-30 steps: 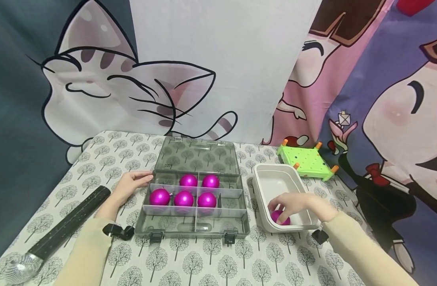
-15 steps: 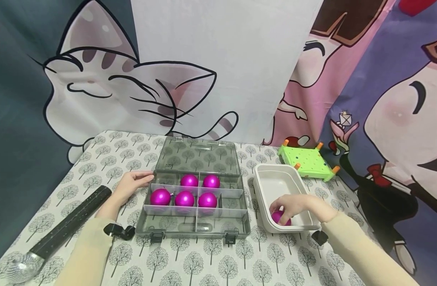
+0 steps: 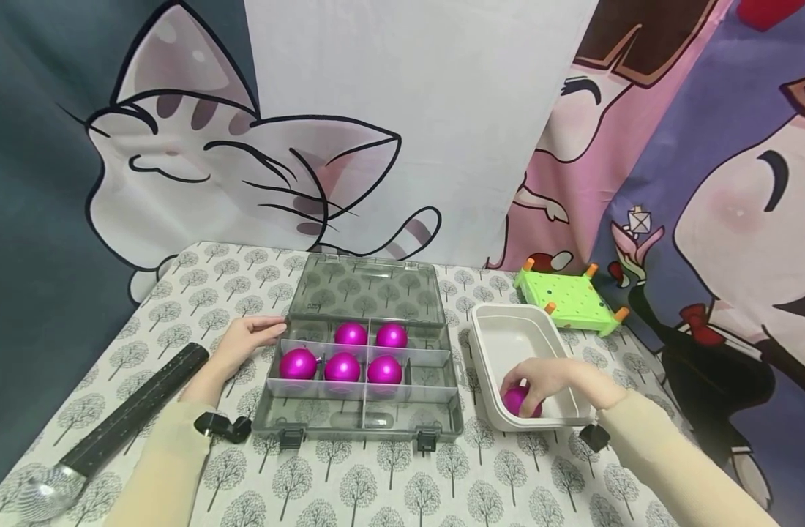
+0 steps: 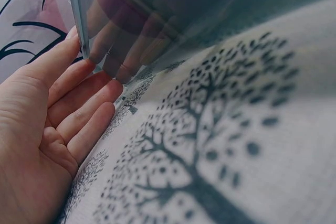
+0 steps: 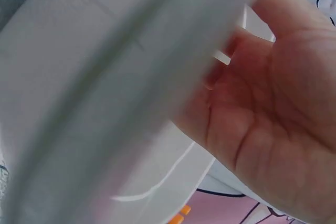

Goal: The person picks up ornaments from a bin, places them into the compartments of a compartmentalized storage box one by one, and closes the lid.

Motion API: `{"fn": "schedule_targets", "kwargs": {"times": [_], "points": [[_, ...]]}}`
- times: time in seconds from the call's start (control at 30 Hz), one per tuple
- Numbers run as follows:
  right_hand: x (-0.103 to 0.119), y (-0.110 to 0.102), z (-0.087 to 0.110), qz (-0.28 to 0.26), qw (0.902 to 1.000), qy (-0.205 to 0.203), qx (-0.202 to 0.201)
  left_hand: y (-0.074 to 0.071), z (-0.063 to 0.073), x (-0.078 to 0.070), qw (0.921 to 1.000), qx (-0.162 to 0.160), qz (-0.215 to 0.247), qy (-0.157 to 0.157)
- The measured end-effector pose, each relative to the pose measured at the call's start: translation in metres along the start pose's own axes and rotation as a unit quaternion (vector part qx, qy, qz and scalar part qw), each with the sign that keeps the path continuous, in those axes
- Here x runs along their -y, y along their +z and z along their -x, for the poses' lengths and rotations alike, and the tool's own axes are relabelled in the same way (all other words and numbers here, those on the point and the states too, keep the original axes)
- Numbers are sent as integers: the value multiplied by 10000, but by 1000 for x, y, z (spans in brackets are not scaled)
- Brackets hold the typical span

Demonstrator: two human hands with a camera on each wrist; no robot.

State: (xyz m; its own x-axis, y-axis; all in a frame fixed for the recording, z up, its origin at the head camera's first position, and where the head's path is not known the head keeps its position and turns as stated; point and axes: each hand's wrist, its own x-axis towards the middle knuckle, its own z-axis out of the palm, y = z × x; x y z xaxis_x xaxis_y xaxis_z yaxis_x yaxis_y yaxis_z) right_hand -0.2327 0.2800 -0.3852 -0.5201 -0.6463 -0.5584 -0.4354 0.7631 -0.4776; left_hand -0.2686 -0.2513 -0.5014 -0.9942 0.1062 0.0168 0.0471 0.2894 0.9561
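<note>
My right hand point(image 3: 541, 379) reaches into a white plastic bin point(image 3: 479, 351) and grips a shiny magenta ball point(image 3: 513, 400) near its front end. In the right wrist view the blurred bin rim hides the fingertips and the ball. An open grey see-through compartment box point(image 3: 310, 411) lies left of the bin, its lid point(image 3: 369, 289) folded back. Two magenta balls point(image 3: 351, 334) sit in the back row and three point(image 3: 342, 367) in the middle row. With fingers nearly straight, my left hand point(image 3: 243, 344) touches the box's left side near the hinge; the left wrist view shows fingertips against the clear wall.
A black microphone-like stick point(image 3: 135, 410) with a clear faceted end lies left, beside the left forearm. Behind the bin sits a small lime-green toy table point(image 3: 567, 298), orange legs upward. The tree-print cloth point(image 3: 356, 487) covers the table. A cartoon curtain point(image 3: 402, 110) hangs behind.
The head view shifts slightly, so everything sits a little further right in it. My right hand keeps its grip on the ball in the bin; the left hand stays at the box.
</note>
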Motion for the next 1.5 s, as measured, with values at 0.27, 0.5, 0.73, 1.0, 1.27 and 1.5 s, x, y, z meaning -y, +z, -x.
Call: {"fn": "schedule_targets", "kwargs": {"times": [0.27,0.5,0.73,1.0,1.27,1.5], "points": [[4,-21,10,151,9994,-102,-298,0,-1,3,10000,4,-8,-36],[15,-49,16,451,9941,-302,-939,1,-1,2,10000,-6,-2,34],[30,-73,13,505,9788,-567,-1903,2,0,1,10000,-14,4,-28],[50,-84,-6,618,9565,-1073,-2641,1,0,0,10000,-25,-3,28],[66,-71,-32,521,9414,-1679,-2877,1,-1,2,9999,-55,89,84],[77,-56,-49,534,9505,-1721,-2531,0,-1,1,10000,3,-17,-63]]}}
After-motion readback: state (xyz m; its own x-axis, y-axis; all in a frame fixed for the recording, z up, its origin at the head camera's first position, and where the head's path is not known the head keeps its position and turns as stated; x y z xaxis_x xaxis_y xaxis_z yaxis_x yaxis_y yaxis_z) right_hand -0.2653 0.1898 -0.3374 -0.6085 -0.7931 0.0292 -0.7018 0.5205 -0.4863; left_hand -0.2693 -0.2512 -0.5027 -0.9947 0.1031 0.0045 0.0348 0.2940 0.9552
